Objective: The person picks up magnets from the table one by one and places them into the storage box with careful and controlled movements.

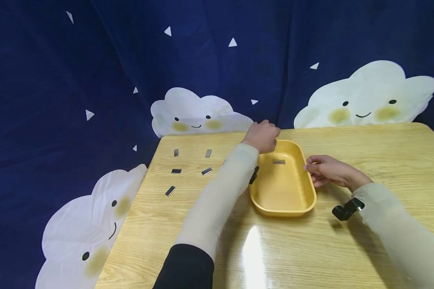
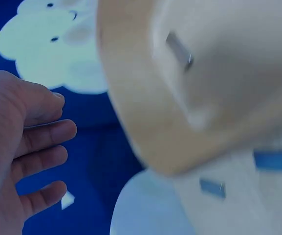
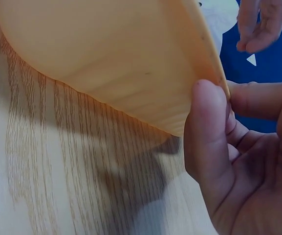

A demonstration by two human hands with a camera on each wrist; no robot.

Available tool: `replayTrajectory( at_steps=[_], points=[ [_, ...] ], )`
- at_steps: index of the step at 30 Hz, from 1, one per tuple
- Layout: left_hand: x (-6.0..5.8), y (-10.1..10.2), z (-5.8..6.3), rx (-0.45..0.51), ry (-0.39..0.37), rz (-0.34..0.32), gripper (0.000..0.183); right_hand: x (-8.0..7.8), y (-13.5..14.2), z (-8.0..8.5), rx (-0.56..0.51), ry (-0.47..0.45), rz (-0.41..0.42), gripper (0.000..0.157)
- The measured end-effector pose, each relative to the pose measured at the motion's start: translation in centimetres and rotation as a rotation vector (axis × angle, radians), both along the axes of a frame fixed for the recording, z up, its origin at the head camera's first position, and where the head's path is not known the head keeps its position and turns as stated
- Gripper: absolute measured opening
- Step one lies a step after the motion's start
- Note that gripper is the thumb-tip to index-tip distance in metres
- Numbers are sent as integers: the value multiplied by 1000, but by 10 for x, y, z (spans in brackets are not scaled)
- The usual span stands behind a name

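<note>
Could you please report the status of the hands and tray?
Left hand empty, fingers loose. Right hand pinching tray at rim. One metal piece inside, five visible on table. Left arm partly hiding tray.

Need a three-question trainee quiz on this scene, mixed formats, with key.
1. How many small metal pieces show inside the yellow tray?
2. The right hand is:
A) flat on the table
B) pinching the tray's side rim
C) lifting a metal piece
3. True or false: the left hand holds nothing.

Key:
1. One.
2. B.
3. True; the left wrist view shows nothing in its fingers.
</note>
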State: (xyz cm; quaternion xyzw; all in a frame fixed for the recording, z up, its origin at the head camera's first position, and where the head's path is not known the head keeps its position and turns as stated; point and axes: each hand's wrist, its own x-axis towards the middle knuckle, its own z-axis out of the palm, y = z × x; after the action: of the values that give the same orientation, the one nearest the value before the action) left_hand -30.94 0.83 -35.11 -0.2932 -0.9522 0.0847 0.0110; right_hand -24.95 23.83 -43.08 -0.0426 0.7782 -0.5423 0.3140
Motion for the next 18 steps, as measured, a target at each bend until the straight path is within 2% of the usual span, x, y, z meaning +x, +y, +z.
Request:
replayTrajectory(
  at_steps=[4,7,12,18],
  points=[
    [-7,-26,10,43,25,18,23,0,0,1,5,2,6,18],
    [-15,-50,8,95,21,59,20,0,0,1,11,0,5,18],
    [-25,-83,-14,142,-69,150,18,0,0,2,18,3,4,18],
    [-22,-102,-44,85,-143,220,18,0,0,1,18,5,3,17]
  ],
)
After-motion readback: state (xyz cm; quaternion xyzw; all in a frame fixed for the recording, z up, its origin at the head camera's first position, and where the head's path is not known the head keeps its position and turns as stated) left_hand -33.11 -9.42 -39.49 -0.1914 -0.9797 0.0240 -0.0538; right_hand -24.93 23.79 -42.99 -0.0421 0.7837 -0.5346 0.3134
